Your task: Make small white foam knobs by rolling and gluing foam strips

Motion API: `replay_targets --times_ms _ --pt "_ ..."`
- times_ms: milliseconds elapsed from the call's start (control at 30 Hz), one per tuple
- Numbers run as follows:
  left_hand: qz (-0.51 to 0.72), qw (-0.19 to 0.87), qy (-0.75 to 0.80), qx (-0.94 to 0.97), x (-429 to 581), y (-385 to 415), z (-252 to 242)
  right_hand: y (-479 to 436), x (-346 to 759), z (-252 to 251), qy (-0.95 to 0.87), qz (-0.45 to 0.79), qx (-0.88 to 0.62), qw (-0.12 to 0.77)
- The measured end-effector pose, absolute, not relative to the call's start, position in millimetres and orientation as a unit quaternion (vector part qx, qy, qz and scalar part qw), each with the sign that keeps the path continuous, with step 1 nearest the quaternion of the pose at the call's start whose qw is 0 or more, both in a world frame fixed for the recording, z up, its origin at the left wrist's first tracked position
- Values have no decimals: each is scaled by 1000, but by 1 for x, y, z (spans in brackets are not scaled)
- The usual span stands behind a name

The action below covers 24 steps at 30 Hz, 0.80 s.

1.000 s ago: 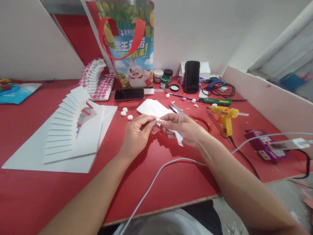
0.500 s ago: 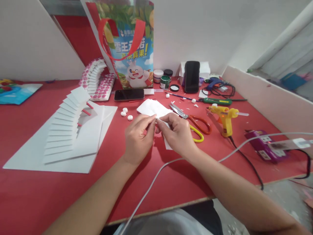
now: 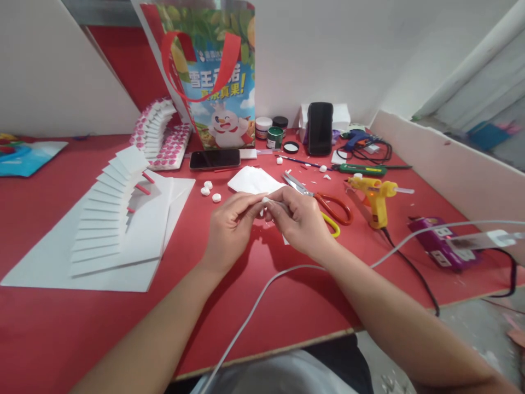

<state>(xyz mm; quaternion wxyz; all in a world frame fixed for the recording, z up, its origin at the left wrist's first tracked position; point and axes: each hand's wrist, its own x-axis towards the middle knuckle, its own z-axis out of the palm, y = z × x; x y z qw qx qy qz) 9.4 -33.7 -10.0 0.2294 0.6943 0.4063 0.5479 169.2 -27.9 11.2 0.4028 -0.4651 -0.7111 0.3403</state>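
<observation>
Over the middle of the red table (image 3: pixel 262 317), my left hand (image 3: pixel 229 227) and my right hand (image 3: pixel 303 221) meet at their fingertips. Both pinch a small white piece (image 3: pixel 265 201), perhaps paper; fingers hide most of it. White paper sheets (image 3: pixel 252 179) lie just beyond the hands. To the left of them sit several small white lumps (image 3: pixel 216 198). Scissors (image 3: pixel 336 207) with a red and a yellow handle rest beside my right hand, which partly covers the yellow one.
At left, fanned white strips (image 3: pixel 102 219) stand on white boards (image 3: pixel 135 279). A yellow glue gun (image 3: pixel 379 200) and a purple box (image 3: pixel 443 241) are at right. Phones (image 3: pixel 215 158), paint jars (image 3: pixel 274 137) and a printed bag (image 3: pixel 221 104) line the back. A white cable (image 3: pixel 262 298) crosses the front.
My fingertips have shifted slightly, and a rounded white end now shows between them. My right hand's fingers have curled further around the piece. The view has moved slightly.
</observation>
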Motion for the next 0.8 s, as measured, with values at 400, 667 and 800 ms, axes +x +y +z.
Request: replay_targets --times_ms 400,667,800 --pt "523 274 443 675 9 -35 -11 -30 168 18 -706 325 -515 362" --pt "527 339 450 636 5 -31 -9 -6 184 27 -347 808 -381 285" --pt "524 315 442 657 4 -31 -7 -3 187 26 -281 876 -313 236"
